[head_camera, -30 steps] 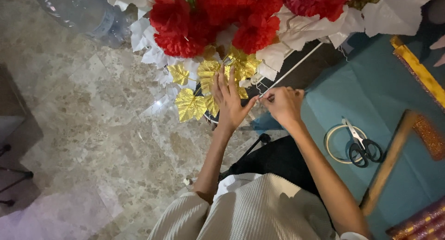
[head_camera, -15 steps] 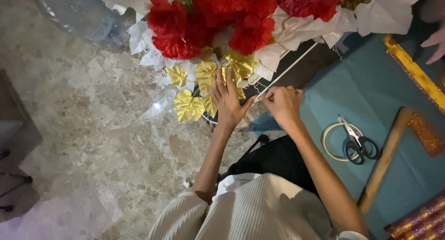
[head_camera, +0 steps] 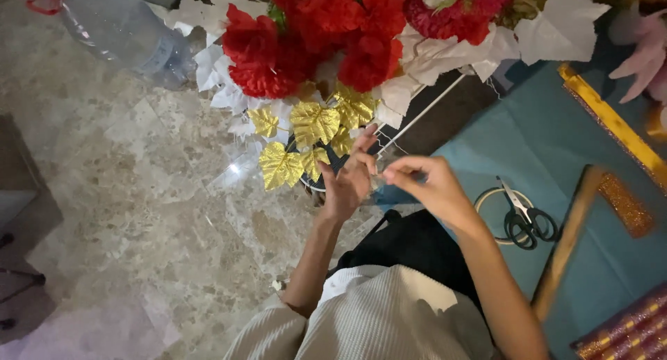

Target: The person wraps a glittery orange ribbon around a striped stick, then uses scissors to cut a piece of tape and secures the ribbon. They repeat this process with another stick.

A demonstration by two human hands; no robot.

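The left hand [head_camera: 347, 183] now sits a little lower in the frame's centre, its fingertips just off the gold leaves [head_camera: 314, 124] rather than pressed among them. The right hand [head_camera: 425, 187] now pinches its fingers level with the left, and a pink shape [head_camera: 643, 54] shows at the upper right edge.

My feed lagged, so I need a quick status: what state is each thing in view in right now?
Left hand: raised, fingers spread, by the gold leaves.
Right hand: fingertips pinched; what they hold is too small to tell.
Scissors: closed, lying on the teal sheet, over a tape ring.
Plastic bottle: lying on its side on the floor.
Red flowers: clustered among white leaves.
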